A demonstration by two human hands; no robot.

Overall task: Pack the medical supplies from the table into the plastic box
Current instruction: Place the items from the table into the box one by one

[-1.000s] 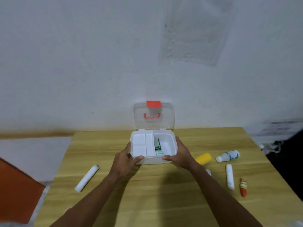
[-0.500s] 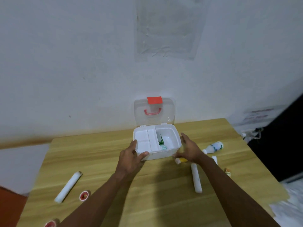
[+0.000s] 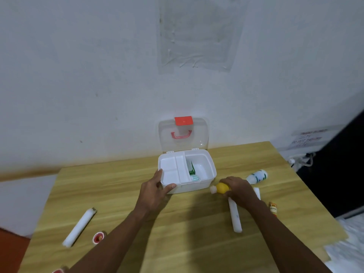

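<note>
The white plastic box stands open at the table's far middle, its clear lid upright against the wall. Inside its right compartment lies a green packet. My left hand grips the box's front left corner. My right hand is closed over a yellow bottle lying on the table just right of the box. A white bottle, two white rolls and a small orange tube lie around that hand.
On the left of the wooden table lie a white roll and a small red-and-white tape roll. Another red item shows at the bottom edge. The table's right edge drops to a dark floor with cables.
My right hand has left the box's right side, moved right and closed on the yellow bottle. My left hand stays on the box. The view has swung rightward.
</note>
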